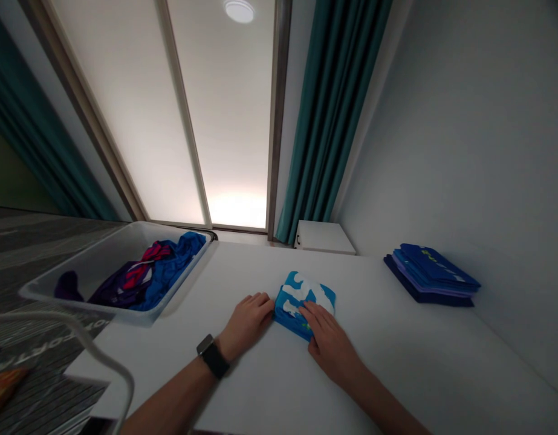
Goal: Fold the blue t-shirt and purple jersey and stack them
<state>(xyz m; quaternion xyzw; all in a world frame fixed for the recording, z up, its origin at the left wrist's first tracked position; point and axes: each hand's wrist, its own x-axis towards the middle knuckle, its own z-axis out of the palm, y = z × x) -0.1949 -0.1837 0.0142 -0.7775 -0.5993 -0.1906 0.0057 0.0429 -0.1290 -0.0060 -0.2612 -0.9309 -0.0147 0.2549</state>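
Folded blue-and-white cloth (304, 297), centre frame: right hand (328, 344) open flat on top; left hand (246, 325) open, fingertips touching its edge; green print (308, 327) unreadable.

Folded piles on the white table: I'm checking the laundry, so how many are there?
2: a blue-and-white folded garment under the right hand, touching the left hand, and a dark blue stack beside the wall at right.
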